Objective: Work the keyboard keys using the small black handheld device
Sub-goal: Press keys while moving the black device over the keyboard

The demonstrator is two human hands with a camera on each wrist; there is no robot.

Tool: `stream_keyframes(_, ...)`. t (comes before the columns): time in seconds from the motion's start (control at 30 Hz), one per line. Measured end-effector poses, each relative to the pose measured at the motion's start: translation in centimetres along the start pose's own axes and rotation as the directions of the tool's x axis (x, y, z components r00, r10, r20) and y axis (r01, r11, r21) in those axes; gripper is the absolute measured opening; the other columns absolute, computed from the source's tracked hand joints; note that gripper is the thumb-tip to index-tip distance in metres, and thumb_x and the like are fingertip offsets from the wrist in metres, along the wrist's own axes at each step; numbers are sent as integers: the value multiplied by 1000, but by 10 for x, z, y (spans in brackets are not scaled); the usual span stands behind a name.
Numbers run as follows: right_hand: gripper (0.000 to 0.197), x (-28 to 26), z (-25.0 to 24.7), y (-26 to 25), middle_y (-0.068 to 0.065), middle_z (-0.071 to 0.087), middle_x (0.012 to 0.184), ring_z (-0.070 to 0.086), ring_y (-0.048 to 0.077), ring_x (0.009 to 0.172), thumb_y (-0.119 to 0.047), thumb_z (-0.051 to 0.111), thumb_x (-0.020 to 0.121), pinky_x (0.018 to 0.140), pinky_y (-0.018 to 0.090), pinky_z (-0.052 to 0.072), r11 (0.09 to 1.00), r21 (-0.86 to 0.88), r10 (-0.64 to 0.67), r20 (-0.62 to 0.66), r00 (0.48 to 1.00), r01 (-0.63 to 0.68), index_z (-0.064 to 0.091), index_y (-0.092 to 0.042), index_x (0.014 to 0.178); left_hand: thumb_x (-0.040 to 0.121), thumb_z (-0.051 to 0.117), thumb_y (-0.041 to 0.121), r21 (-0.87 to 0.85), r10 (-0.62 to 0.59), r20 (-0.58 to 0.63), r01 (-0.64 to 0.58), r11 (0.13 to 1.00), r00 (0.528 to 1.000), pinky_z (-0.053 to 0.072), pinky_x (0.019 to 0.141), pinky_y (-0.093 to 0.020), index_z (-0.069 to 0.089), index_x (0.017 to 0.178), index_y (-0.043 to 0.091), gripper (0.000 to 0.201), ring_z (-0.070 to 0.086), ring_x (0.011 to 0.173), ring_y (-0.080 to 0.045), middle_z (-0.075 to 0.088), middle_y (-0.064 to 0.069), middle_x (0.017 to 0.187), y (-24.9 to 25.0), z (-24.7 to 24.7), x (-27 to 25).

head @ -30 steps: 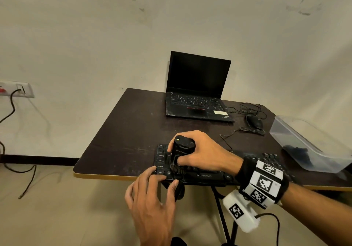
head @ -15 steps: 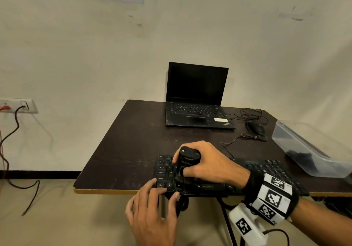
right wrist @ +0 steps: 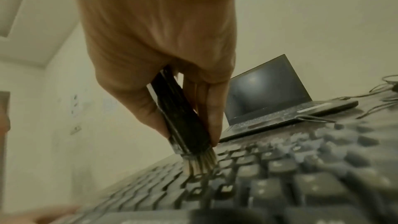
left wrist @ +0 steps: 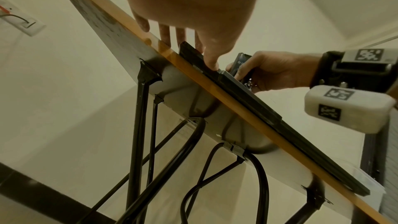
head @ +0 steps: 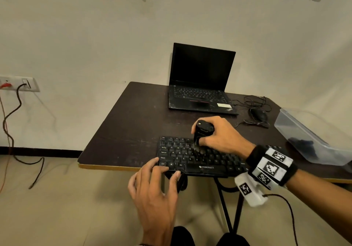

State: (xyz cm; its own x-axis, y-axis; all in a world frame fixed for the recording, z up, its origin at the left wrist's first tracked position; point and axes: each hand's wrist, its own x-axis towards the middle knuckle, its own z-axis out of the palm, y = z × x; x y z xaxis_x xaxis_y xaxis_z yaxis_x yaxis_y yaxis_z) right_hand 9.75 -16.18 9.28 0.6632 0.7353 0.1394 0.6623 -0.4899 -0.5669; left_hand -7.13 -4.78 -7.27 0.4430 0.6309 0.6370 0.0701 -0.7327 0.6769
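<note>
A black keyboard (head: 198, 158) lies along the near edge of the dark table (head: 133, 123). My right hand (head: 219, 135) grips a small black handheld device (head: 203, 131) upright, its pale bristles (right wrist: 200, 163) touching keys in the upper left rows of the keyboard (right wrist: 280, 176). In the right wrist view the thumb and fingers wrap the device (right wrist: 183, 122). My left hand (head: 158, 184) rests straight fingertips on the keyboard's near left corner, by the Ctrl and Alt keys. From below, the left hand (left wrist: 193, 23) touches the keyboard edge (left wrist: 237, 91) with its thumb on the front rim.
An open black laptop (head: 200, 81) stands at the back of the table. A wired mouse (head: 259, 114) with loose cable lies to its right. A clear plastic tub (head: 312, 140) sits at the right edge. Folding metal legs (left wrist: 140, 125) run under the table.
My right hand has carried the device to the right and toward the upper key rows. The left hand has stayed at the keyboard's near left corner. The head view has shifted.
</note>
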Motion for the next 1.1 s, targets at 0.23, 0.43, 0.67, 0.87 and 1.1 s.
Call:
stream_keyframes(0.23, 32, 1, 1, 4, -9, 76, 85, 65, 4, 66, -5, 78, 77, 70, 31, 52, 1000, 14, -7, 39, 999, 6, 75, -35, 89, 85, 78, 43, 11, -14, 1, 14, 1000, 1000, 41, 104, -53, 70, 99, 24, 25, 64, 118, -19, 67, 6, 130, 2, -1, -2)
stream_keyframes(0.43, 31, -5, 3, 3, -1, 76, 87, 67, 23, 68, -1, 79, 78, 71, 40, 57, 996, 72, -54, 131, 990, 44, 76, -29, 92, 88, 77, 42, 3, -16, -1, 16, 1000, 1000, 41, 103, -55, 69, 98, 23, 23, 63, 119, -18, 66, 7, 130, 5, -3, -1)
stream_keyframes(0.67, 30, -11, -2, -8, -5, 76, 90, 71, 24, 81, -8, 74, 76, 81, 46, 61, 994, -21, -103, 71, 992, 105, 74, -35, 90, 91, 75, 44, -1, -8, 14, 8, 1000, 1000, 39, 106, -55, 70, 102, 22, 25, 62, 125, -18, 65, 5, 130, 6, -6, -2)
stream_keyframes(0.87, 38, -70, -8, -11, -3, 79, 100, 76, 23, 92, 9, 74, 80, 85, 52, 60, 973, 101, -201, -79, 976, 209, 76, -23, 101, 91, 77, 41, -11, -5, 3, 5, 1000, 1000, 39, 107, -54, 69, 102, 22, 24, 62, 123, -18, 65, 5, 131, 6, -6, -1)
stream_keyframes(1.1, 45, -121, 34, 16, -5, 79, 103, 78, 36, 91, 6, 76, 76, 75, 50, 59, 946, 52, -311, -124, 942, 319, 76, -28, 106, 91, 78, 40, -5, -13, -5, 13, 1000, 1000, 38, 107, -50, 67, 102, 21, 24, 62, 123, -18, 65, 5, 131, 7, -6, -2)
